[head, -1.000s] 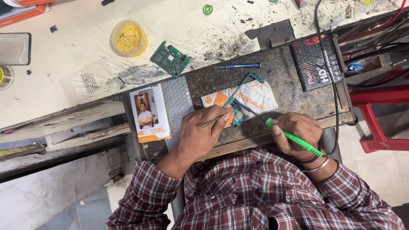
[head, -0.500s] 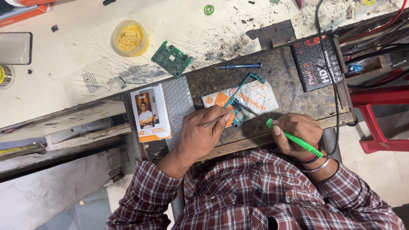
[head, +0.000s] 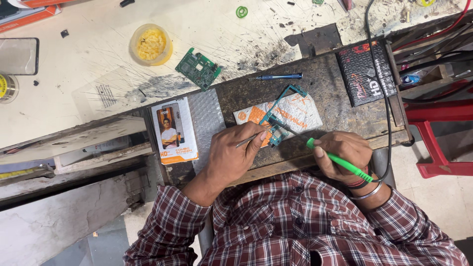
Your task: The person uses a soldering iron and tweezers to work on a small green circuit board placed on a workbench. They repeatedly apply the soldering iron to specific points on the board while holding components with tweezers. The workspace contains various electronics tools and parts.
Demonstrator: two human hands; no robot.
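At the far left of the frame a dark phone (head: 18, 55) lay flat on the pale bench, and right of it stood a round yellow tub (head: 151, 44). A loose green circuit board (head: 198, 68) lay further right, above a boxed screen pack (head: 173, 130) resting at the bench edge. Near the centre, the person's left hand (head: 231, 155) was closed around thin metal tweezers (head: 249, 140), their tips pointing at a small teal circuit board (head: 277, 130). That board sat on an orange-and-white pouch (head: 287, 113) on the dark worn worktop (head: 325, 83), just below a blue-handled screwdriver (head: 277, 77). The right hand (head: 345, 152) gripped a green-handled soldering iron (head: 340, 161), its tip lying on the teal board. At upper right lay a black padded packet (head: 365, 71).
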